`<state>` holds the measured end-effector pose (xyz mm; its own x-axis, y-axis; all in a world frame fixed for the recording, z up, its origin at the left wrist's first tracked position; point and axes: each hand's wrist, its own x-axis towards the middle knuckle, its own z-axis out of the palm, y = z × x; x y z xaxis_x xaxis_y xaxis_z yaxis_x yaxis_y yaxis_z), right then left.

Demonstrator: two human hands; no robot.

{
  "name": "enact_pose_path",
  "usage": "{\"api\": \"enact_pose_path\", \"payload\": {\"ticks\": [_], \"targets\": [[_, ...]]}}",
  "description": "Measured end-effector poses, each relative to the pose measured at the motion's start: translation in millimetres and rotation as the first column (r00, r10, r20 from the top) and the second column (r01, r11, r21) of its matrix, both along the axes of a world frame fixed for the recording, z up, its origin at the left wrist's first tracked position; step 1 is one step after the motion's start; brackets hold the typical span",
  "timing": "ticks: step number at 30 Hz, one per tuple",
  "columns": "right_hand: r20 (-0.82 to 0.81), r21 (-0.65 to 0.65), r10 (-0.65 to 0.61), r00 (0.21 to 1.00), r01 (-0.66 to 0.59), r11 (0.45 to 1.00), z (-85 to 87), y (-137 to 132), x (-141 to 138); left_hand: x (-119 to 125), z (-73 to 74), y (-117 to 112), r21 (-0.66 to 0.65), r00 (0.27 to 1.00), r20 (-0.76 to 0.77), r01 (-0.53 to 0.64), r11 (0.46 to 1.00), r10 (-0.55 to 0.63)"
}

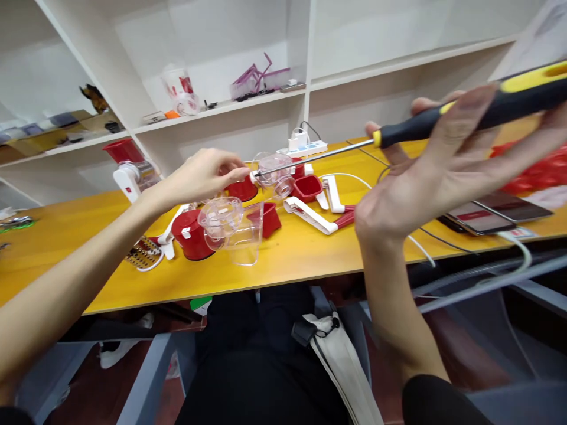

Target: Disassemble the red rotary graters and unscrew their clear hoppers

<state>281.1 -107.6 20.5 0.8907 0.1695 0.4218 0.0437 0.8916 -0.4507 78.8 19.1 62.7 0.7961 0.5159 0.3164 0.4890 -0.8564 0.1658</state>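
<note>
Screwdriver (pixel 411 129) has a black-and-yellow handle (pixel 527 99) and slim metal shaft (pixel 319 157).

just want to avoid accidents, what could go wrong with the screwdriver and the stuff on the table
The tip of the screwdriver is close to the left hand, so a slip might jab it. The right hand appears to grip the tool loosely, so it could twist or drop. A phone lies near the front edge of the table and might get knocked off.

Black short sleeves (pixel 443 404), dark trousers (pixel 266 369), forearms (pixel 84 262) and hands (pixel 420 177) bare
</note>
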Motion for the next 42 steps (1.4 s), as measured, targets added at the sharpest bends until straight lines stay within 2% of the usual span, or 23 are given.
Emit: {"api": "enact_pose_path", "payload": {"ticks": [1, 3, 6, 8, 11, 14, 17, 23, 28, 32, 37, 42], "targets": [[0.052, 0.06, -0.056, 0.997, 0.053, 0.997, -0.5, 2.9, -1.4, -7.2, -2.9, -11.0, 0.009, 1.0, 0.0, -0.031, 0.999, 0.031], [0.079, 0.098, -0.119, 0.99, 0.111, 0.989, -1.8, 9.0, -3.2, -19.3, -14.7, -28.1, 0.017, 0.996, -0.041, -0.073, 0.997, 0.074], [0.106, 0.035, -0.136, 0.985, 0.133, 0.991, -4.8, 15.8, -5.9, -29.3, -38.4, -40.1, 0.003, 0.994, -0.003, -0.112, 0.994, 0.112], [0.151, -0.021, -0.14, 0.979, 0.145, 0.989, -7.2, 17.2, -8.5, -31.2, -51.7, -42.0, -0.054, 0.988, 0.066, -0.138, 0.989, 0.141], [0.195, -0.071, -0.094, 0.976, 0.11, 0.991, -10.4, 15.2, -12.5, -30.0, -62.8, -43.2, -0.119, 0.973, 0.14, -0.165, 0.979, 0.181], [0.192, -0.065, -0.013, 0.981, 0.026, 0.998, -12.4, 12.2, -15.5, -27.6, -66.9, -45.5, -0.11, 0.959, 0.184, -0.198, 0.974, 0.216], [0.191, -0.066, 0.009, 0.982, 0.004, 0.998, -13.7, 11.6, -18.1, -26.8, -71.4, -47.2, -0.112, 0.932, 0.276, -0.21, 0.971, 0.233], [0.215, -0.086, 0.047, 0.976, -0.029, 0.996, -16.4, 13.6, -23.6, -29.9, -84.9, -49.5, -0.161, 0.836, 0.506, -0.149, 0.976, 0.211], [0.233, -0.062, 0.059, 0.971, -0.045, 0.997, -19.2, 16.2, -26.6, -34.8, -91.9, -49.2, -0.187, 0.799, 0.567, -0.114, 0.976, 0.202], [0.249, -0.068, 0.053, 0.967, -0.037, 0.997, -20.9, 17.4, -28.1, -40.1, -93.4, -49.4, -0.172, 0.805, 0.556, -0.132, 0.976, 0.206], [0.249, -0.087, 0.021, 0.968, 0.001, 0.996, -22.7, 19.5, -28.0, -46.5, -95.1, -58.3, -0.08, 0.831, 0.531, -0.148, 0.986, 0.167], [0.254, -0.093, 0.054, 0.966, -0.031, 0.995, -24.5, 20.6, -29.1, -49.3, -103.6, -62.1, 0.134, 0.856, 0.512, -0.164, 0.977, 0.074]]}}
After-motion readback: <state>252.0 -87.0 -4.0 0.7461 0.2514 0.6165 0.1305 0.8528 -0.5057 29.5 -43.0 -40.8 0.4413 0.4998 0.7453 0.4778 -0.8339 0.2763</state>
